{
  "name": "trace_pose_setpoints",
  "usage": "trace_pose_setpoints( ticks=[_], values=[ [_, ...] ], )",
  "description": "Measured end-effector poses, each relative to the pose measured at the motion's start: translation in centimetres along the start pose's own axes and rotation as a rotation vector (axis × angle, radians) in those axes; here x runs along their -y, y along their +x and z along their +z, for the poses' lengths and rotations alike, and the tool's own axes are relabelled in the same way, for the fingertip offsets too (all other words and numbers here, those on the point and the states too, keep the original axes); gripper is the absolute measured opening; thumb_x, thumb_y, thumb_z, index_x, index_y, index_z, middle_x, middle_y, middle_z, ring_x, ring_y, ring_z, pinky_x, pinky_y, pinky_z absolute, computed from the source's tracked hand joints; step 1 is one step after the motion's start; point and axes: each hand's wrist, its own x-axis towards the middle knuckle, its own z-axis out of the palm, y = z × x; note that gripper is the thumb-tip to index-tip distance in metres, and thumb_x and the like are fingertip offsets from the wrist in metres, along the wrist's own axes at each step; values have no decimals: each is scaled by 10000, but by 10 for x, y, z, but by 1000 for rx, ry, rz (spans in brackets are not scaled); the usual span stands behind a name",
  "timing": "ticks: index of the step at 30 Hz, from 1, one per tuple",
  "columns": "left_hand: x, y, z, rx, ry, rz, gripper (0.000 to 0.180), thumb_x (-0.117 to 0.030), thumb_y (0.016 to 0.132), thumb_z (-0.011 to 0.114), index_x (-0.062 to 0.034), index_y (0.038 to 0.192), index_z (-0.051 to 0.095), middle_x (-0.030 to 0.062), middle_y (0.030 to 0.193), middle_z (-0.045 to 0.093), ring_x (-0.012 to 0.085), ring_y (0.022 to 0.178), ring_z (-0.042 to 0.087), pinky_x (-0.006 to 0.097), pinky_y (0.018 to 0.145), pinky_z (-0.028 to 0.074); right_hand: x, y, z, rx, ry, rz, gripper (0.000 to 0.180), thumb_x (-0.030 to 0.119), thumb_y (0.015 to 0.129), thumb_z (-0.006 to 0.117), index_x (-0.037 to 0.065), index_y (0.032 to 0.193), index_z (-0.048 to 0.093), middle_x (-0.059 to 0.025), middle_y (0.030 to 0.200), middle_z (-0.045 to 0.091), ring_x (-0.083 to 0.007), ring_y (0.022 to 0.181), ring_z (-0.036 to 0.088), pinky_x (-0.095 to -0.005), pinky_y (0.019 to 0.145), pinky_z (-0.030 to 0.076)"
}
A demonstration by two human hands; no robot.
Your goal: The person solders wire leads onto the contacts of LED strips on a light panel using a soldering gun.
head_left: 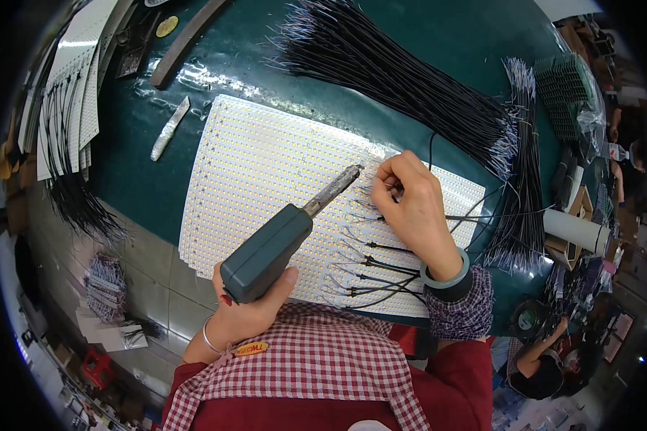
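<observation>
A dark green soldering gun [269, 251] is gripped in my left hand [260, 305], its metal tip pointing up and to the right over a white LED panel [266, 172]. The panel lies on top of a stack of similar ones, covered with rows of small yellowish LEDs. My right hand [415, 208] is pinched just right of the tip, low over the panel. A thin black cable [431, 144] runs up from behind its fingers; the pinched end is hidden. Several black cables [381, 267] with bare split ends lie along the panel's near right side.
A large bundle of black cables [402, 79] lies beyond the panels, another bundle [521, 187] to the right. A silver-wrapped blade-like tool [170, 129] and a curved bar [187, 43] lie at the left. More panels [75, 93] stand far left. Other people [539, 366] sit at right.
</observation>
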Motion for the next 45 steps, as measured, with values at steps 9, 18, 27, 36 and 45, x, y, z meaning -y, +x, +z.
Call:
trace_pose_setpoints(
  ticks=[9, 18, 27, 36, 45],
  values=[
    [1, -1, -3, -64, 6, 3, 171, -88, 792, 735, 31, 902, 679, 70, 683, 658, 108, 553, 588, 253, 516, 464, 5, 2, -12, 102, 111, 55, 78, 17, 809, 641, -1, 874, 602, -111, 820, 558, -239, 725, 605, -332, 628, 493],
    [1, -3, -2, -70, -63, -47, 188, -87, 805, 731, 33, 938, 674, 70, 723, 667, 104, 593, 595, 253, 539, 474, 2, -1, -11, 163, 29, -53, 88, 26, 827, 657, -6, 880, 595, -119, 833, 535, -260, 729, 569, -346, 645, 461],
    [7, -4, -7, 40, -26, -48, 305, -38, 840, 700, 22, 1126, 615, 31, 810, 624, 74, 612, 552, 225, 533, 452, 6, -2, 6, 34, -125, -8, 122, 41, 861, 618, 14, 917, 513, -130, 845, 550, -301, 738, 578, -388, 623, 463],
    [-2, 0, -2, -35, -116, -99, 175, -84, 814, 730, 35, 932, 679, 60, 735, 677, 76, 602, 589, 237, 537, 465, 5, -2, 8, 41, -176, 31, 132, 69, 852, 622, 26, 907, 510, -130, 840, 578, -318, 743, 602, -416, 614, 476],
    [-4, 3, 3, -27, -113, -55, 108, -50, 810, 727, 31, 861, 679, 46, 691, 668, 68, 580, 587, 225, 527, 464, 5, -1, 7, 51, -152, 43, 127, 69, 842, 626, 28, 888, 514, -131, 817, 585, -316, 732, 604, -413, 607, 473]
  ],
)
